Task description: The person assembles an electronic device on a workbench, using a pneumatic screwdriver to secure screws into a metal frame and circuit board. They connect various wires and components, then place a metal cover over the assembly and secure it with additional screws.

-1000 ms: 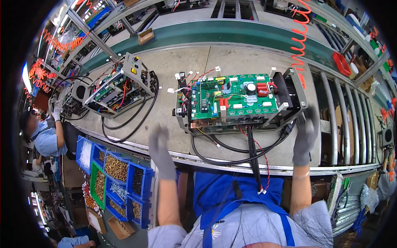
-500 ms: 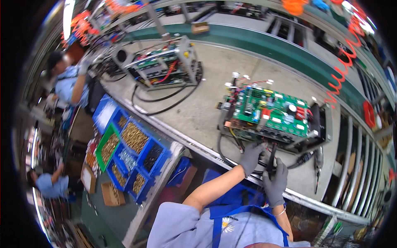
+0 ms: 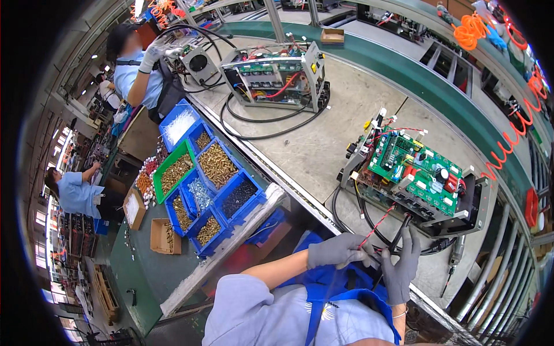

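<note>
At the table's front edge my left hand (image 3: pixel 343 251), in a grey glove, is closed in a pinch on a twisted red-and-white wire (image 3: pixel 381 222). That wire runs up to the front of an opened metal-framed unit with a green circuit board (image 3: pixel 416 170) on top. Close on the right, my right hand (image 3: pixel 402 268), gloved too, has its thumb and fingers about a black cable (image 3: pixel 398 237) that comes from the same unit. Where the cable passes into the palm is partly hidden. Another black cable (image 3: pixel 337 210) loops down at the unit's left.
Left of me, blue bins (image 3: pixel 236 202) and a green bin (image 3: pixel 173 173) hold small metal parts. A second opened unit (image 3: pixel 277 81) stands farther back. A slim silver tool (image 3: pixel 457 254) lies right of my hands. A co-worker (image 3: pixel 135 72) works at the far left.
My left hand has drawn back from the unit toward me and now pinches the red-and-white wire. My right hand stays by the black cable. The whole view has shifted.
</note>
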The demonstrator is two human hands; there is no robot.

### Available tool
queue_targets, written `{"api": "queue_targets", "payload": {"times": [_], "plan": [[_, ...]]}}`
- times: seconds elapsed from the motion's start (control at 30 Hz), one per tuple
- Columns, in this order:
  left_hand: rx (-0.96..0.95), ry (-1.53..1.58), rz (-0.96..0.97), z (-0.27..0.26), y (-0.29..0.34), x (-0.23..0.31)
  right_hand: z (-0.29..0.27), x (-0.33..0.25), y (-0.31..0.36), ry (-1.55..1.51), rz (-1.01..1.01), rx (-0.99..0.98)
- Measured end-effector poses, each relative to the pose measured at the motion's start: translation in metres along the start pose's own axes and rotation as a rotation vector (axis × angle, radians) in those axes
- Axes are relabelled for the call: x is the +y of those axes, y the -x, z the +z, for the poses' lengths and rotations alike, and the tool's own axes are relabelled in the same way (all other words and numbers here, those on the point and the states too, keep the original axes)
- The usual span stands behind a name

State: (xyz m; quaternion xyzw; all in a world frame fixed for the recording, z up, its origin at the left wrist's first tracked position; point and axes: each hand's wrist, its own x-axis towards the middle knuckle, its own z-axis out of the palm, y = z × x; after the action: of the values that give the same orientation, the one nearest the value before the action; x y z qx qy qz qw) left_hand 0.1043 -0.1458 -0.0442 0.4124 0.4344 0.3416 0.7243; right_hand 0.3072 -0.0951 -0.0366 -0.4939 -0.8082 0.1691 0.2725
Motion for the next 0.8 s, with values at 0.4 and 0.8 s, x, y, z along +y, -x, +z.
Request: {"api": "queue_targets", "payload": {"times": [0.4, 0.8], "plan": [[0.342, -1.223, 0.408, 0.001, -0.012, 0.05, -0.012, -0.028, -0.046, -0.233, -0.354, 0.002], [0.096, -0.838, 0.167, -0.033, 0.031, 0.037, -0.033, 0.016, -0.011, -0.081, 0.022, -0.146]]}}
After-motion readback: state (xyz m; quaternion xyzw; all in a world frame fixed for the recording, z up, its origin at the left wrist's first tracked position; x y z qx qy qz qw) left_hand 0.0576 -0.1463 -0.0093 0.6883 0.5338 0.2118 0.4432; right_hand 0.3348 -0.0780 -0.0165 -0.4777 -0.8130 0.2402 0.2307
